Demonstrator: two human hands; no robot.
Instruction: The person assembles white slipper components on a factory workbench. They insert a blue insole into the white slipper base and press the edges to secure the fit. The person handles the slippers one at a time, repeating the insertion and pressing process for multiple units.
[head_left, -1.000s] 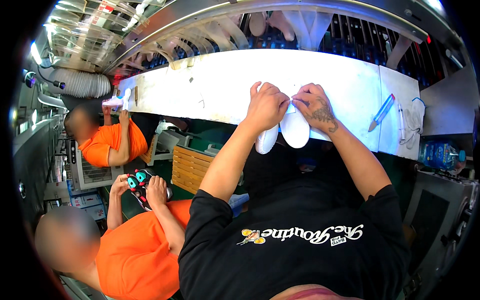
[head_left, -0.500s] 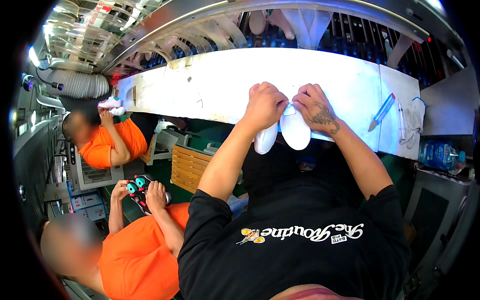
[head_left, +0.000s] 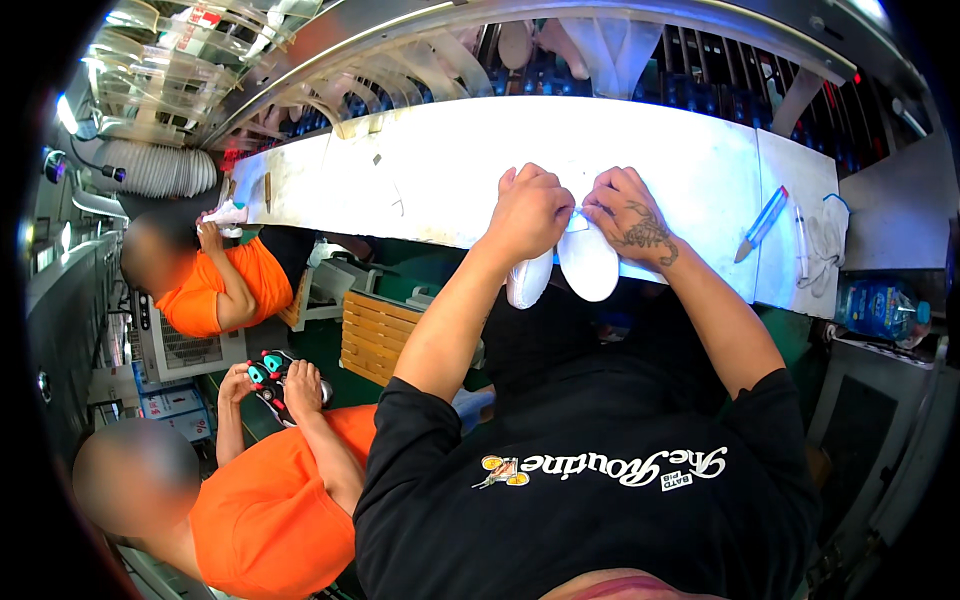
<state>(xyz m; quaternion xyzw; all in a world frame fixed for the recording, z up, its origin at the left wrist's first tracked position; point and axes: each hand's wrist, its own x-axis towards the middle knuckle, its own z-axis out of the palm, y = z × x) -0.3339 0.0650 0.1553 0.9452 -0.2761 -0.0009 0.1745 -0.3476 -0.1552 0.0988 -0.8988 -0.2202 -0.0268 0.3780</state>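
Two white shoe soles (head_left: 587, 262) hang over the near edge of the long white workbench (head_left: 430, 170), their rounded ends pointing toward me. My left hand (head_left: 528, 208) is closed over the top of the left sole. Beside it, my right hand (head_left: 630, 215) pinches the top of the right sole with fingertips. The two hands almost touch above the soles. What lies under the fingers is hidden.
A blue-handled tool (head_left: 762, 221) and white cloth (head_left: 822, 240) lie on the bench to the right. A water bottle (head_left: 880, 305) stands at far right. Two people in orange shirts (head_left: 265, 510) work at left; one holds a colourful shoe (head_left: 272, 380). A wooden crate (head_left: 380, 335) sits below.
My hands and the soles have barely moved. The far person in orange has shifted slightly at the bench end.
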